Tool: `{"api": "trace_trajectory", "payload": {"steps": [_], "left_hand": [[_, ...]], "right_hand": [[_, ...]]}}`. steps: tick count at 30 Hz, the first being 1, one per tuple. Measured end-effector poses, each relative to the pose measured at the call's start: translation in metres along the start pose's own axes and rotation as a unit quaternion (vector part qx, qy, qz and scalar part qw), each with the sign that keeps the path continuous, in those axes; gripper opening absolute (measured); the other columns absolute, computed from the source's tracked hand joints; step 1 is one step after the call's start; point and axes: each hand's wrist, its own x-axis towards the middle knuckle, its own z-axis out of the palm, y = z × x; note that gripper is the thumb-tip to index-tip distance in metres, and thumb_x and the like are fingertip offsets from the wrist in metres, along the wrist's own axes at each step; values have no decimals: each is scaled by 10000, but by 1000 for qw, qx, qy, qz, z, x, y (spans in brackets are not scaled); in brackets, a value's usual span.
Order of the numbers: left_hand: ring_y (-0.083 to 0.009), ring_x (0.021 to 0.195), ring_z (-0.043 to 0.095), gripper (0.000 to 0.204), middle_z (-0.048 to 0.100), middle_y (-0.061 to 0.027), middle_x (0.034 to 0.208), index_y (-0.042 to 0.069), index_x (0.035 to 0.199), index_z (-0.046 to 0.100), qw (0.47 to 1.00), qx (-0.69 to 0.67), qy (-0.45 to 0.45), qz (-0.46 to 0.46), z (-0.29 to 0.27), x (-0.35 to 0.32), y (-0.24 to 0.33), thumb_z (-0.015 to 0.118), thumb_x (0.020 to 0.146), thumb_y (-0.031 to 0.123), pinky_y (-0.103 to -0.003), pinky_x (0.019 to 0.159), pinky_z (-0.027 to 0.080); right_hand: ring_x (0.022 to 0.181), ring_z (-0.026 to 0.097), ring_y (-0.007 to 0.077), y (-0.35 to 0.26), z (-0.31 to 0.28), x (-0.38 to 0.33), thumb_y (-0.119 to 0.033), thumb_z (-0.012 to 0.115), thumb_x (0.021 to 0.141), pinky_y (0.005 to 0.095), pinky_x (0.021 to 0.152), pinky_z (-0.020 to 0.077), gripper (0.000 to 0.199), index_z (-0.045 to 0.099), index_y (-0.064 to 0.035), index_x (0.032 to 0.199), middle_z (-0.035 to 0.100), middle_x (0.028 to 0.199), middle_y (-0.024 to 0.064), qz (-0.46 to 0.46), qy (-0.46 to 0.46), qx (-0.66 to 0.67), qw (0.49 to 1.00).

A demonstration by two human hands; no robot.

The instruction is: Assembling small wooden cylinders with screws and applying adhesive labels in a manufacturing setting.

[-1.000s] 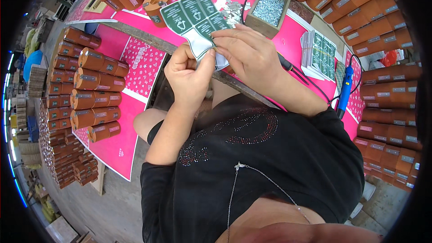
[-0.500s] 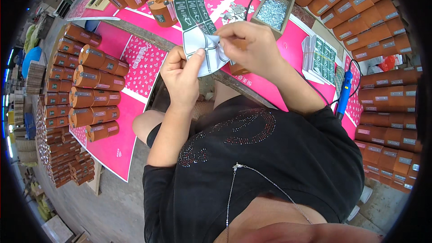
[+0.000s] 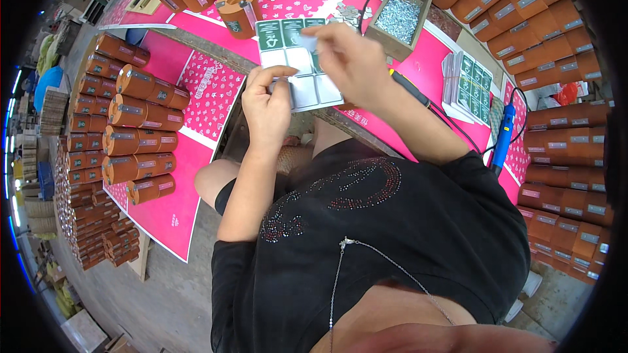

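Observation:
A sheet of green-and-white labels lies flat in front of me above the table's near edge; several of its spaces are bare white. My left hand grips the sheet's left side between thumb and fingers. Over the sheet's right part, my right hand pinches a small pale label, smeared by motion. Just past the sheet stands an orange-brown wooden cylinder with a metal hasp and a green label.
A wooden box of screws stands beyond my right hand, with loose metal pieces beside it. Right of it lie a banded stack of label sheets and a blue corded tool. Cylinders line both sides.
The sheet was bent up between both hands and now lies flat. My right hand has come off it with a small label, its fingertips farther from me.

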Motion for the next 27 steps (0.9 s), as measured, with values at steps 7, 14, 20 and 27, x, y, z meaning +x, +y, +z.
{"api": "trace_trajectory", "payload": {"steps": [7, 14, 20, 27], "left_hand": [[-156, 789, 550, 205, 575, -95, 898, -33, 874, 603, 996, -57, -59, -36, 1, 1, 15, 486, 709, 5, -253, 706, 419], [-187, 783, 560, 233, 569, -114, 881, -22, 892, 601, 993, -37, -104, -32, -4, -3, 19, 477, 695, -3, -271, 692, 421], [-205, 792, 559, 251, 567, -123, 886, -24, 910, 599, 988, 1, -153, 24, 0, -3, 21, 489, 686, -6, -282, 698, 425], [-275, 949, 519, 373, 454, -174, 1035, -53, 1062, 536, 992, 127, -2, -24, -7, 8, -8, 579, 707, 56, -312, 817, 417]], "right_hand": [[919, 567, 310, 5, 15, -11, -36, 597, 746, 364, 771, 459, 175, 567, -6, 915, 547, 1094, 180, -199, -51, -117, 972], [927, 561, 249, 2, 0, 3, -86, 636, 740, 332, 771, 451, 227, 561, -22, 944, 552, 1060, 129, -97, -116, 17, 988], [909, 529, 211, 11, -4, 10, -56, 615, 752, 311, 764, 425, 186, 532, -27, 915, 546, 944, 74, -156, -142, -30, 977], [713, 486, 40, 24, -71, 15, -129, 571, 844, 173, 619, 389, 92, 535, -48, 869, 540, 797, -17, 105, -35, 183, 977]]}}
